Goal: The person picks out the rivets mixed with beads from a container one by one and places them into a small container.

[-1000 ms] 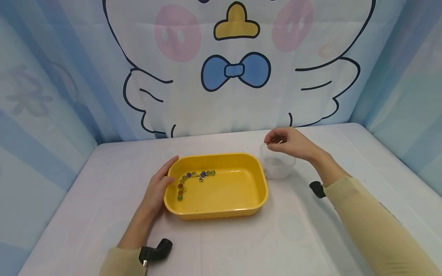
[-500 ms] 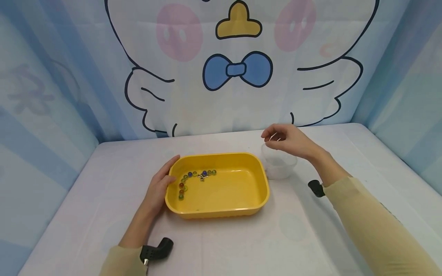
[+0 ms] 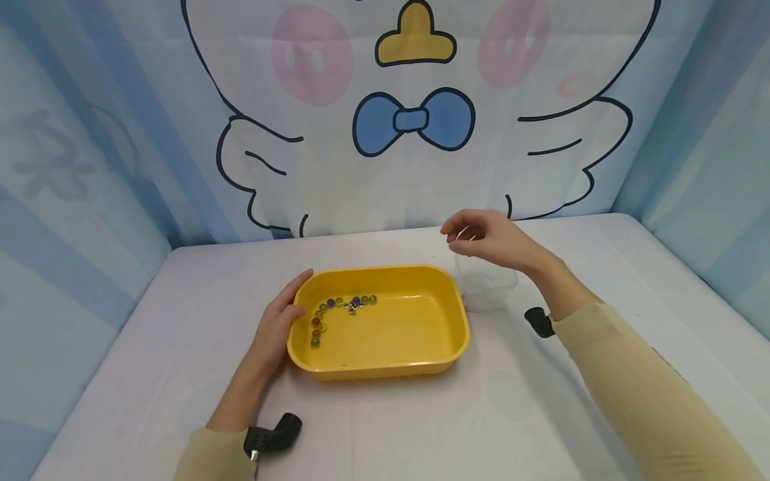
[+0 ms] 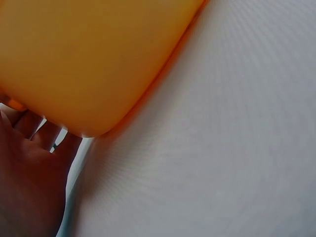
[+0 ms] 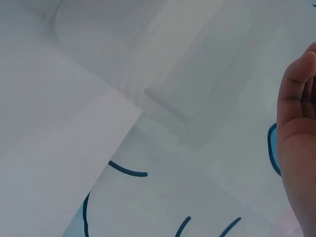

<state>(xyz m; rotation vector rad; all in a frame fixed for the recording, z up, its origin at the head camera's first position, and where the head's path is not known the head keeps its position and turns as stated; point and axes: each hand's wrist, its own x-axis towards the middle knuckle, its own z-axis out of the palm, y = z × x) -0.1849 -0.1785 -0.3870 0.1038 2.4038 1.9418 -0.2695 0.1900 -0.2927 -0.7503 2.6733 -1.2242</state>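
Observation:
A shallow yellow tray point(image 3: 391, 341) sits mid-table in the head view. Along its left and back sides lies a curved row of small glassy balls point(image 3: 315, 323) in green, blue and reddish brown, with a small silvery piece point(image 3: 352, 308) among them. My left hand point(image 3: 275, 327) grips the tray's left end, thumb over the rim; in the left wrist view its fingers lie against the outer wall. Above the back of a clear plastic container point(image 3: 488, 294) hovers my right hand point(image 3: 490, 237), fingers loosely bent, thumb and index fingertips apart, nothing visible between them.
The container stands close to the tray's right end on a white-covered table point(image 3: 385, 427). Behind rises a printed cloth backdrop point(image 3: 415, 194) with a cartoon figure. Blue-patterned cloth sides flank the table left and right.
My right hand has moved left and slightly up from over the container, and its thumb and index fingertip have spread apart. My left hand and the tray stay in place.

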